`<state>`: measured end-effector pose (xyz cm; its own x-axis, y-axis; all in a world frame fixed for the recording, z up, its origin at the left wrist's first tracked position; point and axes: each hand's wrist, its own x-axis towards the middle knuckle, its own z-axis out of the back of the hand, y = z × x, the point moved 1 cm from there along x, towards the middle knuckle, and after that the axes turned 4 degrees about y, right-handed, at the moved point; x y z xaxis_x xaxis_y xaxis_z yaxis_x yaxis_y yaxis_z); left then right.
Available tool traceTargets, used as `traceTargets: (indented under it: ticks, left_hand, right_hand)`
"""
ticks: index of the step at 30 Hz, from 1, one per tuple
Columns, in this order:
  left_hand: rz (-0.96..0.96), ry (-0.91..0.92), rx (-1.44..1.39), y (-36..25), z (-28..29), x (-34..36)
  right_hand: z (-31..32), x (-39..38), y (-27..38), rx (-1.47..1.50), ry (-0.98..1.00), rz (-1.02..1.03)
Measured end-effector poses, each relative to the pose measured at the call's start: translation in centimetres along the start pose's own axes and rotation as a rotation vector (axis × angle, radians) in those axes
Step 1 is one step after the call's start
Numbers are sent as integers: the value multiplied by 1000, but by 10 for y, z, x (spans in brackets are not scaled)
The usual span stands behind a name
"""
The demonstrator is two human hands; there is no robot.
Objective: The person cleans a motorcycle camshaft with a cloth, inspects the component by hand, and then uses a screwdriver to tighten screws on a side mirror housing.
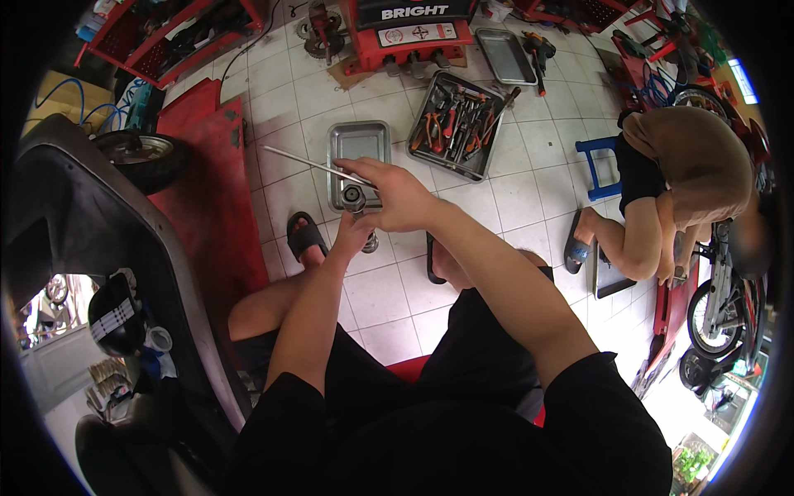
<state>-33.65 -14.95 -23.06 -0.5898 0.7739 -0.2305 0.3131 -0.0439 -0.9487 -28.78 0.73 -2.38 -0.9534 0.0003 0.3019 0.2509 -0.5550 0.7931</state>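
Tiled floor (389, 293) runs below the fingers of both hands. Dark scooter body (165, 240) is left of the fingers, well apart, with a black wheel (153, 161) at its far end. Red platform (211, 157) lies between scooter and fingers, nearer the scooter. Motorcycle (726, 281) is far right of the fingers; 1 co-worker (695, 165) in a brown top bends low on its near side, also right of the fingers. Red machine (409, 53) stands straight ahead, well beyond the fingers. Blue stool (597, 145) is out right, next to the co-worker. Tool tray (447, 169) sits ahead and right of the fingers, angled, full of hand tools (457, 124) incl. orange-handled pliers. Past it, 1 shallow tray (506, 56), with a power tool (539, 50) just right of that. Metal tray (364, 142) is on the floor just beyond the fingers, partly hidden by them. Right hand (403, 197): fingers reach across above the left ones, near-straight over the rod; can't tell if they grip it. Left hand (354, 238): fingers closed around the metal part. Thin rod (302, 159) slants from the right fingers out to the left and away. Metal part (353, 195) is in the left fingers, round dark-ringed end up, lower end showing below them.
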Motion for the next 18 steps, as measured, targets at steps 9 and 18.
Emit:
traceTargets:
  ticks: [9, 18]
  left_hand:
    - [-3, 19, 71, -10, -11, 1]
    - [9, 47, 59, -6, -6, 2]
  right_hand:
    - [0, -2, -3, -1, 32, -12]
    - [3, -2, -5, -50, 91, -74]
